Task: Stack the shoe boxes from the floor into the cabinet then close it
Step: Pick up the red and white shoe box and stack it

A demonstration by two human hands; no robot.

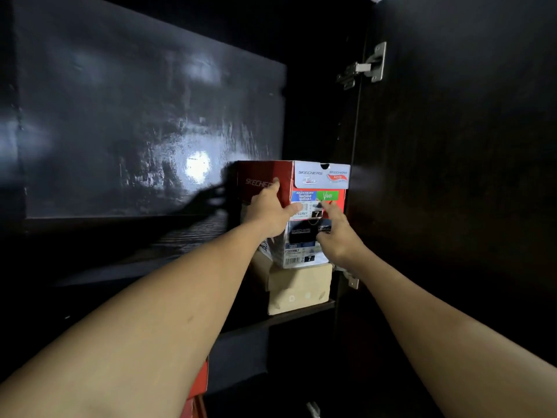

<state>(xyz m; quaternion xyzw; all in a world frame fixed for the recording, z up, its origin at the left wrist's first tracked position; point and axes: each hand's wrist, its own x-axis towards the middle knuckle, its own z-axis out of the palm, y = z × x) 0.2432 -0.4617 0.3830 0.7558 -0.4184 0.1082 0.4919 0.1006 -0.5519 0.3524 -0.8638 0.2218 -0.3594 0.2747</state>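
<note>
A red shoe box (301,182) sits on top of a stack at the right end of a dark cabinet shelf (301,310). Under it is a white and black shoe box (298,251), and below that a tan box (297,292). My left hand (268,211) grips the red box's near left corner, fingers on its side and thumb on its labelled end. My right hand (337,233) touches the labelled ends of the red and white boxes with fingers spread. Another red box (199,384) shows partly under my left forearm.
The cabinet's open door (452,176) stands at the right, with one metal hinge (366,67) high up and another hinge (351,279) near my right wrist. The glossy dark back panel (144,131) fills the left. Shelf space lies left of the stack.
</note>
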